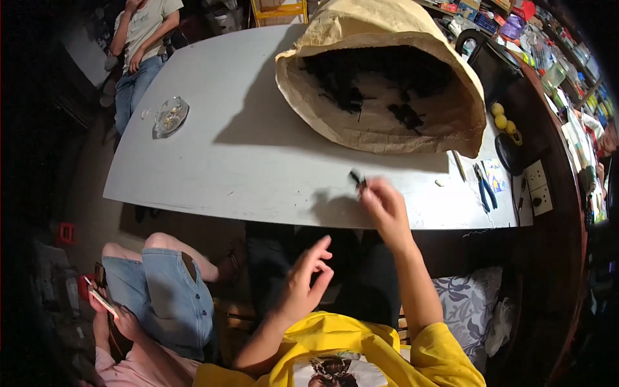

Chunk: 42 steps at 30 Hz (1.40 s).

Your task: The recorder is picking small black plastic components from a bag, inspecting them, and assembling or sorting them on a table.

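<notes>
Over the near edge of the table, my right hand pinches a small dark piece, black with a greenish tip; its exact kind is too small to make out. My left hand is raised above my lap, short of the table, fingers apart and nothing in them. Beyond my right hand a large tan paper sack lies on its side with its mouth toward me. Inside it are many small black parts, heaped mostly at the back.
A glass ashtray stands on the white table at left. Blue-handled pliers, yellow balls and a socket panel are at right. One person is at the far left; another, holding a phone, sits beside me.
</notes>
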Each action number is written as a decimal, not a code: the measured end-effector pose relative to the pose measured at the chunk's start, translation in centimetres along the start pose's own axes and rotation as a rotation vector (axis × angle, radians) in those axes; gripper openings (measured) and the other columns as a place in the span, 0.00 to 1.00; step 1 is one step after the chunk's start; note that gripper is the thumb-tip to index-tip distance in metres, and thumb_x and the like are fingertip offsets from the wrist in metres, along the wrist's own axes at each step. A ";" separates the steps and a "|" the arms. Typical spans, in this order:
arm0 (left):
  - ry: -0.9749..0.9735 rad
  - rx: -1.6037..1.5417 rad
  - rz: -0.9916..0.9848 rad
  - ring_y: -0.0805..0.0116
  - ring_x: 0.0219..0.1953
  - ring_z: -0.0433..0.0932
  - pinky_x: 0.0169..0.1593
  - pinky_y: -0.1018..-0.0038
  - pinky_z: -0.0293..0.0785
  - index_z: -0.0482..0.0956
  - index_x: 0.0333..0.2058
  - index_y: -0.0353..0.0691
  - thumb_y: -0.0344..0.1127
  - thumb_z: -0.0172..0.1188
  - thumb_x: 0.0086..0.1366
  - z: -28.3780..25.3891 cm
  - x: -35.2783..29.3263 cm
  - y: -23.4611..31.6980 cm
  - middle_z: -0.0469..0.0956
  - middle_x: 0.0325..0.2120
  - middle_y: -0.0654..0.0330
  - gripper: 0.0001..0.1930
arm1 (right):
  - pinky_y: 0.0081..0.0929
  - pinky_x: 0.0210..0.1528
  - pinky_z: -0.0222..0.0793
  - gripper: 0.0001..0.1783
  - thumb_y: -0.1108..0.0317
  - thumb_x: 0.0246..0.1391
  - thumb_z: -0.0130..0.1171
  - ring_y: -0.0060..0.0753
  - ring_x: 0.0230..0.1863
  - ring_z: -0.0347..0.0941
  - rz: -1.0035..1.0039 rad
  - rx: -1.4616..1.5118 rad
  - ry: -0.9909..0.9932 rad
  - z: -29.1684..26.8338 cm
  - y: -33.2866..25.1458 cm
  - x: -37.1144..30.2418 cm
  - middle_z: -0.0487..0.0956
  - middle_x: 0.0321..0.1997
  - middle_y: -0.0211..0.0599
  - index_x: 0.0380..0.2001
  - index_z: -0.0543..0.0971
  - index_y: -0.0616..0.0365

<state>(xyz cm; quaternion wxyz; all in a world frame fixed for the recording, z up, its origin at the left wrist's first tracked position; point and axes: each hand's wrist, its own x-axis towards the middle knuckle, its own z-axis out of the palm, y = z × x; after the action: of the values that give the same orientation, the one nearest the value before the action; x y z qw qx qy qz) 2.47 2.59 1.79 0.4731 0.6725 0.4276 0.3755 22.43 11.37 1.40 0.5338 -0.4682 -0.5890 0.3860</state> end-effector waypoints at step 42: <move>0.196 0.142 0.193 0.55 0.33 0.76 0.34 0.66 0.72 0.67 0.42 0.39 0.25 0.61 0.45 1.4 -1.3 2.1 0.74 0.30 0.54 0.22 | 0.14 0.25 0.61 0.08 0.73 0.50 0.52 0.14 0.25 0.65 0.161 -0.317 -0.103 4.4 -7.8 -11.2 0.71 0.21 0.30 0.29 0.72 0.69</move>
<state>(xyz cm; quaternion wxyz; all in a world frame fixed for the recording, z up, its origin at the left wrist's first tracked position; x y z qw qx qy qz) 3.77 0.58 3.25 0.3421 0.7025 0.4305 0.4518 16.87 -1.28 5.23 0.3896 -0.5716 -0.6299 0.3532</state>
